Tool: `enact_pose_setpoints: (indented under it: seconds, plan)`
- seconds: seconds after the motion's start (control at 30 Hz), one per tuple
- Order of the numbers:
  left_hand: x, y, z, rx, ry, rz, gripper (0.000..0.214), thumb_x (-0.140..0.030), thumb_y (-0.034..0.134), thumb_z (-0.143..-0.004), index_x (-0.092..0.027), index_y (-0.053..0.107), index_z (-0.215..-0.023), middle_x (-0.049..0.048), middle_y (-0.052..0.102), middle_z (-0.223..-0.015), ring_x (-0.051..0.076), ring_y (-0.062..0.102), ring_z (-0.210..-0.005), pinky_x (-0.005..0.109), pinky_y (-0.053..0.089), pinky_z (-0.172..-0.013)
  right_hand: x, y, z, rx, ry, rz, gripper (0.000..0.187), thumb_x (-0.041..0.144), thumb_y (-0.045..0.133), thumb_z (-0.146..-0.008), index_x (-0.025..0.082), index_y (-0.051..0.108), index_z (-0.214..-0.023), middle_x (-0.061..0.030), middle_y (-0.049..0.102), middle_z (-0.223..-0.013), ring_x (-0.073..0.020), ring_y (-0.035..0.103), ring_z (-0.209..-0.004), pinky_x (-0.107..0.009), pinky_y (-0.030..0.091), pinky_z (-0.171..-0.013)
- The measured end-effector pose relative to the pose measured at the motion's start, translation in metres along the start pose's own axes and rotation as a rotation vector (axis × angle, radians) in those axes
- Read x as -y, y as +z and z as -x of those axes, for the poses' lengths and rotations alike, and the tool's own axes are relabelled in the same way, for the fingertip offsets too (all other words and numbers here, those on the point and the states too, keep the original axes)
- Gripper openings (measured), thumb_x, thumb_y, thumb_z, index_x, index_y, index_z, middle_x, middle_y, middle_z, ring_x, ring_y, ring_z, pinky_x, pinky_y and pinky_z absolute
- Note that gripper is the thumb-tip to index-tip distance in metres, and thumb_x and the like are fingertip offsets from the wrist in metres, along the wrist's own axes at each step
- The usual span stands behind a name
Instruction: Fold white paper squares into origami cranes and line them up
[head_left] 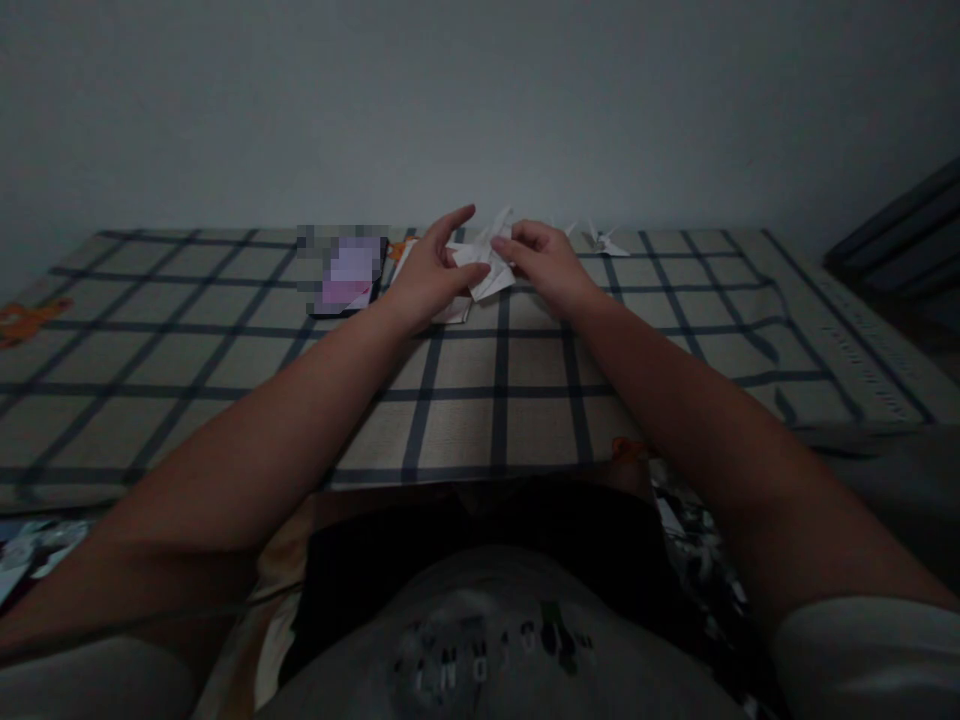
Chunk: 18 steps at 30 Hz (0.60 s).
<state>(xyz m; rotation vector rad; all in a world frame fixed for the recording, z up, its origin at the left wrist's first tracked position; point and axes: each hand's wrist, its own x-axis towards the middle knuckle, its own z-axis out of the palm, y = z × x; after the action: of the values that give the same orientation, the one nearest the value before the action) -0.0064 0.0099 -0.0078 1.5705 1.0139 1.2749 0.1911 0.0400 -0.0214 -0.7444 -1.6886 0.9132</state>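
A partly folded sheet of white paper [486, 262] is held between my two hands, tilted above the table. My left hand [436, 268] pinches its left lower side with the thumb, while the index finger stretches up and away. On the paper's right side, the thumb and fingers of my right hand [541, 258] are closed on it. More white paper [452, 313] lies flat under my left hand, mostly covered by it. Behind my right hand stands a folded paper crane [606, 241], with another white paper point partly hidden next to it.
A phone [349, 275] with a lit, blurred screen lies left of my left hand. The checked tablecloth [457, 420] covers the table, which meets a plain wall [480, 110] at the back. A dark slatted object [900, 220] stands at the far right.
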Motion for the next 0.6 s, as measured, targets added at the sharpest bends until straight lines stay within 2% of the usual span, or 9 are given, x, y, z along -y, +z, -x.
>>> enact_pose_setpoints:
  seconds: [0.1,0.17,0.23,0.33,0.4,0.47,0.6]
  plan:
    - [-0.004,0.002,0.003,-0.034,-0.012,-0.002,0.082,-0.018,0.086,-0.076,-0.027,0.061,-0.153,-0.0068,0.054,-0.060,0.020,0.074,-0.071,0.026,0.057,-0.067,-0.001,-0.001,-0.001,-0.019,0.032,0.055,0.038,0.044,0.078,-0.097,0.022,0.052,-0.080,0.0049,0.048,-0.073,-0.0104,0.047,-0.069,-0.025,0.043,-0.067]
    - [-0.007,0.003,0.006,-0.041,-0.013,0.021,0.078,-0.025,0.086,-0.080,-0.025,0.060,-0.154,-0.0063,0.056,-0.060,0.019,0.073,-0.068,0.025,0.054,-0.065,-0.002,0.000,-0.001,-0.016,0.031,0.044,0.034,0.043,0.080,-0.095,0.022,0.055,-0.084,0.0050,0.051,-0.074,-0.0109,0.051,-0.071,-0.025,0.046,-0.069]
    - [-0.010,0.004,0.008,-0.027,-0.010,0.051,0.078,-0.031,0.086,-0.083,-0.024,0.058,-0.155,-0.0054,0.059,-0.061,0.019,0.072,-0.066,0.024,0.053,-0.064,-0.002,0.002,-0.001,-0.011,0.036,-0.023,0.032,0.045,0.083,-0.092,0.023,0.060,-0.098,0.0054,0.056,-0.078,-0.0121,0.058,-0.075,-0.026,0.051,-0.073]
    - [-0.015,0.003,0.010,-0.027,0.013,0.065,0.080,-0.032,0.086,-0.083,-0.024,0.055,-0.157,-0.0043,0.065,-0.064,0.017,0.069,-0.063,0.023,0.049,-0.062,0.002,0.006,0.001,-0.012,0.084,-0.133,0.044,0.051,0.084,-0.090,0.025,0.060,-0.116,0.0057,0.061,-0.082,-0.0128,0.063,-0.076,-0.027,0.055,-0.073]
    - [-0.017,0.001,0.011,-0.050,0.032,0.059,0.080,-0.032,0.085,-0.083,-0.025,0.056,-0.156,-0.0037,0.068,-0.067,0.015,0.067,-0.063,0.021,0.048,-0.062,0.006,0.008,0.003,0.005,0.137,-0.161,0.043,0.056,0.082,-0.092,0.023,0.061,-0.111,0.0040,0.064,-0.083,-0.0128,0.065,-0.075,-0.027,0.057,-0.072]
    - [-0.017,0.000,0.010,-0.069,0.043,0.041,0.079,-0.032,0.085,-0.082,-0.026,0.056,-0.155,-0.0030,0.071,-0.071,0.014,0.067,-0.065,0.020,0.048,-0.063,0.011,0.009,0.006,0.047,0.179,-0.146,0.040,0.057,0.080,-0.094,0.021,0.062,-0.096,0.0019,0.065,-0.082,-0.0125,0.066,-0.074,-0.026,0.059,-0.070]
    - [-0.014,-0.001,0.007,-0.085,0.062,-0.009,0.077,-0.040,0.086,-0.083,-0.026,0.058,-0.153,-0.0034,0.070,-0.069,0.013,0.064,-0.062,0.020,0.046,-0.063,0.020,0.011,0.009,0.052,0.198,-0.089,0.041,0.045,0.082,-0.096,0.020,0.056,-0.077,0.0029,0.061,-0.072,-0.0094,0.062,-0.066,-0.022,0.056,-0.062]
